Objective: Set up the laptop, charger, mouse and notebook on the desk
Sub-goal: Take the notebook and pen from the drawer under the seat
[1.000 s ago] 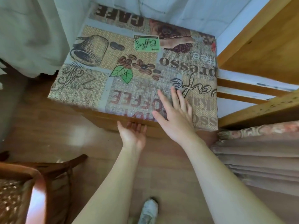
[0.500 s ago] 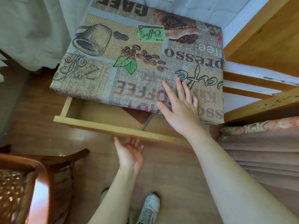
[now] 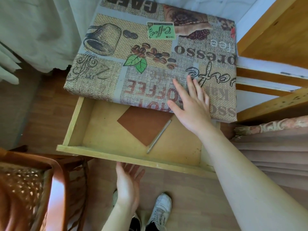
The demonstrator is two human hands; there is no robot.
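The desk (image 3: 150,64) wears a coffee-print cloth. Its wooden drawer (image 3: 103,139) is pulled far out toward me. Inside lies a brown notebook (image 3: 143,125), partly under the desk's front edge, with a silver pen (image 3: 159,136) along its right side. My right hand (image 3: 191,107) rests flat on the cloth at the desk's front edge, fingers spread. My left hand (image 3: 128,182) is palm up just under the drawer's front board, fingers at the board's underside, holding nothing. No laptop, charger or mouse is in view.
A wooden chair (image 3: 33,189) with a woven seat stands at lower left, close to the drawer's left corner. Wooden shelving (image 3: 275,47) flanks the desk on the right, with a folded brown fabric (image 3: 275,147) below it. White curtain (image 3: 33,30) hangs at left. My shoes (image 3: 160,212) are on the floor below.
The drawer has slid from closed to far out, with my left hand moving back toward me at its front board. The notebook and pen came into view. My right hand stayed on the cloth.
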